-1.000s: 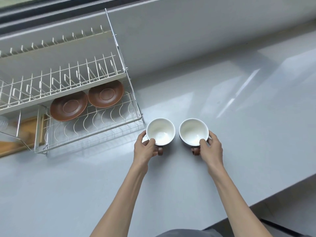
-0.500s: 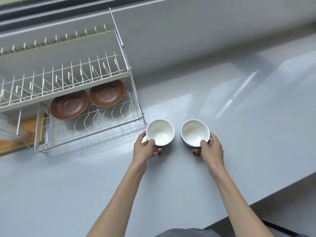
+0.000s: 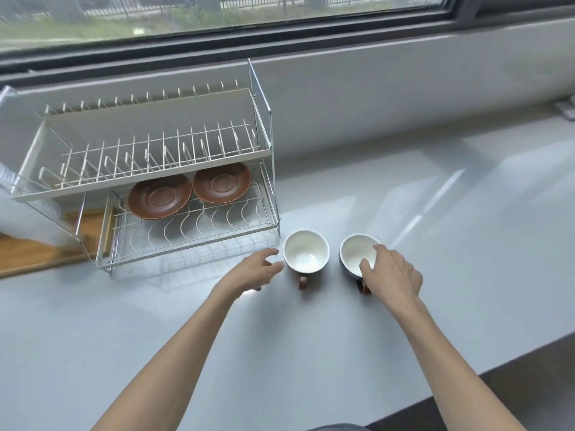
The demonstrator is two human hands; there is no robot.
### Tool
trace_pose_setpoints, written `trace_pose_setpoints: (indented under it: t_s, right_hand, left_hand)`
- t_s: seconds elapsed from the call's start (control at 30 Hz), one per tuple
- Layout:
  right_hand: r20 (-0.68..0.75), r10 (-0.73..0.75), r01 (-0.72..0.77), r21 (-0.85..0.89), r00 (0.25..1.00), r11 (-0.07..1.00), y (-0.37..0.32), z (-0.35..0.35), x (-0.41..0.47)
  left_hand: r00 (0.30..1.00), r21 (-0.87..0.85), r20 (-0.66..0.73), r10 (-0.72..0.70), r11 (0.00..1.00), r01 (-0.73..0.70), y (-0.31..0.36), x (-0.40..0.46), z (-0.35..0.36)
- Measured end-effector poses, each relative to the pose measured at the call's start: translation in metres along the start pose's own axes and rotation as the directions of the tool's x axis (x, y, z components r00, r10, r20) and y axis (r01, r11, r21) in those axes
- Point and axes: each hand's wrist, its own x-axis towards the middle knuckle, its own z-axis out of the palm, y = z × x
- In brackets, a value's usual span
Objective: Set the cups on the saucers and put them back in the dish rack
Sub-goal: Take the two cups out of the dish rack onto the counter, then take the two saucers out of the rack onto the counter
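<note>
**Two cups waiting by the rack**

We are spreading the fingers (image 3: 270, 252) of our left hand (image 3: 253, 270) wide apart. They are holding nothing. Their tips are reaching close to the left cup (image 3: 306, 251), just beside its rim, and we cannot tell if they are touching it.

We are laying our right hand (image 3: 390, 273) over the near edge of the right cup (image 3: 354, 253). The fingers are loosely apart and curling over the rim. We cannot tell if they are gripping it.

Both cups are sitting upright on the grey counter (image 3: 435, 244), side by side and a little apart. They are white inside. Their brown handles are pointing back at us.

The left cup is standing just beside the right front corner of the rack (image 3: 264, 157). Two brown saucers (image 3: 159, 197) (image 3: 221, 182) are lying side by side on its bottom shelf, at the back. A wooden tray (image 3: 34, 253) is sitting under the rack's left end. A window (image 3: 217, 10) is running along the wall behind.
</note>
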Motion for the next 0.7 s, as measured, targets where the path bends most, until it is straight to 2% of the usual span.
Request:
trace_pose_setpoints:
  t_s: [0.13, 0.23, 0.37, 0.5, 0.7]
  right_hand:
    - [0.036, -0.169, 0.170, -0.047, 0.985, 0.984, -0.033, -0.015, 0.002]
    - [0.156, -0.308, 0.317, -0.041, 0.939, 0.947, -0.069, -0.023, 0.001]
    - [0.256, -0.423, 0.452, -0.066, 0.869, 0.890, -0.124, -0.027, -0.004]
    - [0.278, -0.523, 0.565, -0.100, 0.806, 0.819, -0.174, -0.027, -0.013]
    - [0.299, -0.595, 0.651, -0.140, 0.746, 0.746, -0.226, -0.022, -0.020]
  left_hand:
    - [0.999, 0.362, 0.015, 0.037, 0.931, -0.040, -0.006, -0.018, -0.042]
    - [0.997, 0.507, -0.042, 0.065, 0.861, -0.035, -0.015, -0.034, -0.071]
    - [0.990, 0.567, -0.116, 0.086, 0.824, -0.005, -0.028, -0.050, -0.101]
    - [0.987, 0.569, -0.147, 0.066, 0.822, 0.030, -0.040, -0.061, -0.122]
    - [0.980, 0.540, -0.193, 0.040, 0.838, 0.072, -0.051, -0.071, -0.143]
